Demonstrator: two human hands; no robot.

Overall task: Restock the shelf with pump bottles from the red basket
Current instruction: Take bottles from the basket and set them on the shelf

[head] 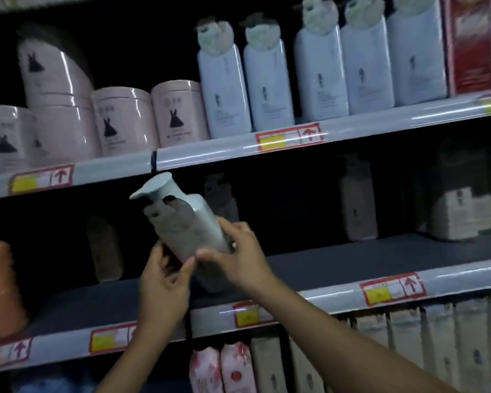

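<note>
Both hands hold a pale grey plastic pump bottle [184, 222], tilted left, above the dark middle shelf's [338, 265] front edge. The left hand [165, 282] and right hand [238, 256] curl their fingers round its hidden base. Blurred bottles at the shelf's back are hard to make out.

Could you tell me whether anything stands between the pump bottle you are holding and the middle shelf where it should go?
Nothing visible does. The pump bottle, tilted, is held by the left hand and right hand before the middle shelf, whose front strip is bare; dim bottles stand further back.
</note>
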